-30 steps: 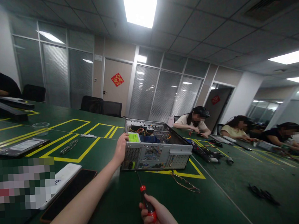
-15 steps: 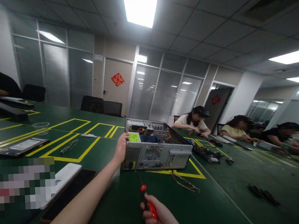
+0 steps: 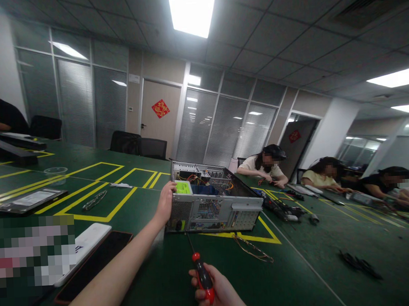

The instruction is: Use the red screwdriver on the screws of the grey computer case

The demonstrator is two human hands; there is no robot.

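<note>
A computer case [image 3: 240, 215] lies on its side on the green table, its top open and its rear panel facing me. Inside show coloured wires and a power supply with a bright green label [image 3: 183, 187]. My left hand [image 3: 165, 203] is closed around the case's left rear corner, beside that label. In front of the case, my right hand [image 3: 211, 287] grips a red and black screwdriver [image 3: 203, 276]. Its thin shaft points up at the lower left edge of the rear panel; whether the tip touches cannot be made out.
Left of me lie a black phone [image 3: 94, 268], a white box [image 3: 86, 250], a hard drive [image 3: 32, 201] and a clear plastic cup [image 3: 55, 175]. A loop of cable [image 3: 252, 251] lies before the case, a black cable [image 3: 359, 263] farther right. Several people sit around the table.
The screwdriver's handle has turned in my right hand, and the fingers have shifted on it. My left hand and the case stay where they were.
</note>
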